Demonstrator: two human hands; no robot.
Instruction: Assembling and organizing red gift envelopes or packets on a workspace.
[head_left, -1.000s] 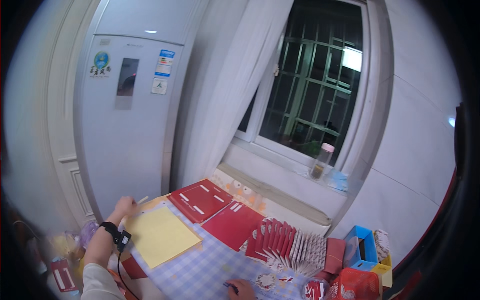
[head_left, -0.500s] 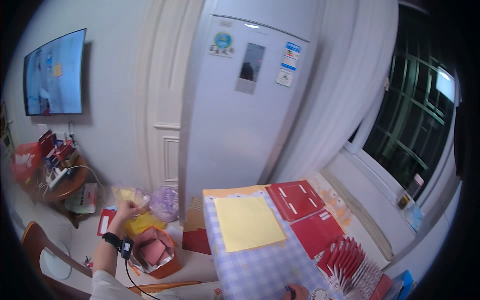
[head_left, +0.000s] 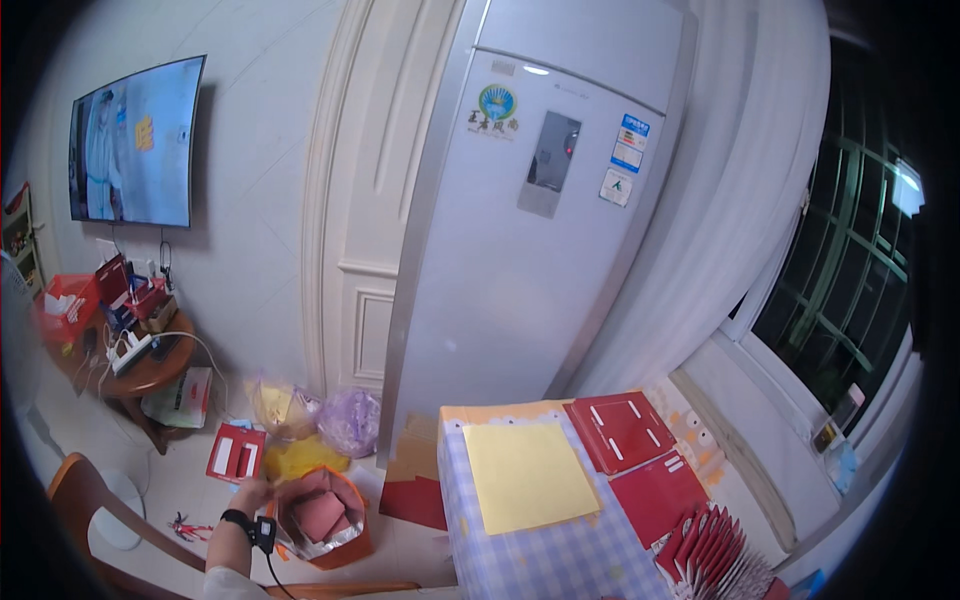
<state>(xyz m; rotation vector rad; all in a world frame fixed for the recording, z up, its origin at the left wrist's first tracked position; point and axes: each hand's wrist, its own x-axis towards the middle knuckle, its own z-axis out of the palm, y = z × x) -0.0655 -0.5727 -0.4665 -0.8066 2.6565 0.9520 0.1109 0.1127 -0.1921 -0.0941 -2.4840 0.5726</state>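
Low at the left, my left hand (head_left: 254, 493) is beside the rim of an orange bag (head_left: 350, 553) with a silvery lining. Its fingers are too small and turned away to make out, and nothing is seen hanging from it. Folded dull-red paper pieces (head_left: 322, 515) lie inside the bag. Just beyond the hand are a red card with white slots (head_left: 237, 452) and a yellow plastic bag (head_left: 305, 460) on the floor. A black band with a small cabled device sits on my left wrist. My right hand is out of view.
To the right stands a table with a checked cloth (head_left: 545, 565), carrying a yellow sheet (head_left: 528, 478), red cards (head_left: 620, 430) and a fanned stack of red folded pieces (head_left: 705, 555). Clear plastic bags (head_left: 350, 422), cardboard (head_left: 412, 455) and a wooden chair (head_left: 85, 490) surround the orange bag.
My left hand has come back from the clear plastic bag to the near left side of the orange bag. My right hand has left the picture. The view has shifted.
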